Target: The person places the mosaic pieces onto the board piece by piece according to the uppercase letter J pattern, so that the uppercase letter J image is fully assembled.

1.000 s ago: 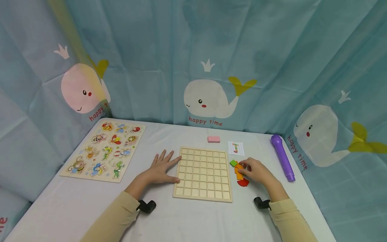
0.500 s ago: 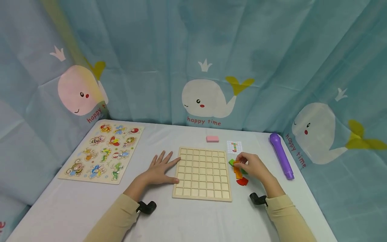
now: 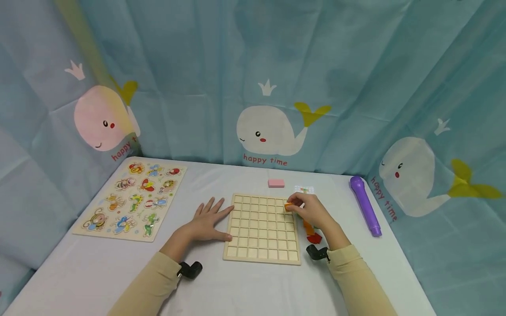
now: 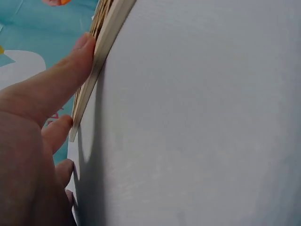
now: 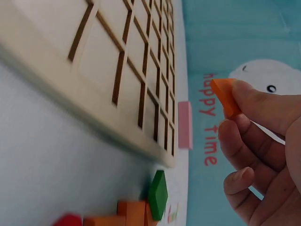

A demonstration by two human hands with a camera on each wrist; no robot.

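A wooden grid board lies flat in the middle of the table. My left hand is spread at its left side, thumb and index fingertip touching the frame; the left wrist view shows the thumb on the board's edge. Between thumb and fingers my right hand pinches an orange block, held over the board's upper right corner. Right of the board lie more orange blocks, a red piece and a green block, partly hidden by the right hand in the head view.
A pink block lies behind the board. Beside it is a small printed pattern card, partly covered by the right hand. A purple microphone-shaped stick lies at the right. An insect picture puzzle lies at the left.
My right hand has picked an orange block out of the loose pieces and carried it left, over the board's upper right corner. The left hand stays at the board's left edge.
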